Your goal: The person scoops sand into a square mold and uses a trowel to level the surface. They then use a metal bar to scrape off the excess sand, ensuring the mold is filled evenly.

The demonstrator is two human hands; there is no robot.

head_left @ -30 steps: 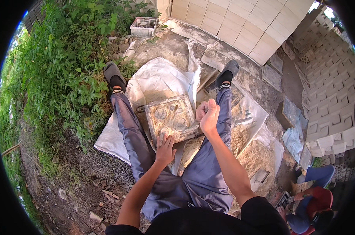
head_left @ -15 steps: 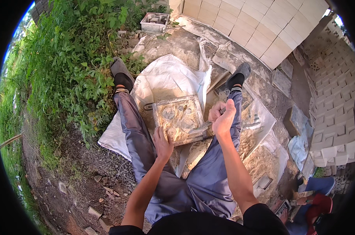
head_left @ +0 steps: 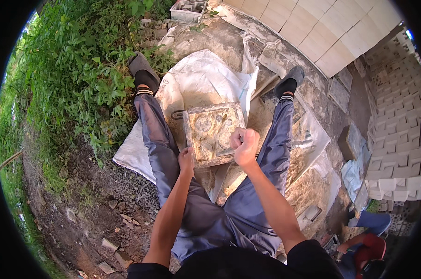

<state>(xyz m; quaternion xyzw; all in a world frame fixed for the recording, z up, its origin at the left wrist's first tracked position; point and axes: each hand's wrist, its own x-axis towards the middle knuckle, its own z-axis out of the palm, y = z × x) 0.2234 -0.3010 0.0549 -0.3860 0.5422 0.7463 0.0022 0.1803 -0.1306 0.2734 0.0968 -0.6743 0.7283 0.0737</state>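
Observation:
Between my legs lies a square shallow frame [head_left: 188, 135] packed with pale sandy material, which bears several round shapes. My left hand [head_left: 186, 161] is closed on its near left corner, thumb uppermost. Above the near right side, my right hand [head_left: 245, 148] is closed in a fist around the handle of a flat, trowel-like metal tool. Its blade is mostly hidden by the hand now and showed more plainly a moment ago. A bent metal loop [head_left: 177, 114] sticks out from the frame's left side.
White sacking [head_left: 196, 69] with loose sandy powder lies under the frame. Leafy plants [head_left: 94, 74] grow on the left. Pale stacked blocks [head_left: 308, 28] stand at the far right. A grey crate [head_left: 188, 13] sits at the back. Another person [head_left: 371, 249] is at the lower right.
My right hand has moved left and slightly nearer, over the frame's near right part. My left hand's spread fingers have slid left and curled round the corner.

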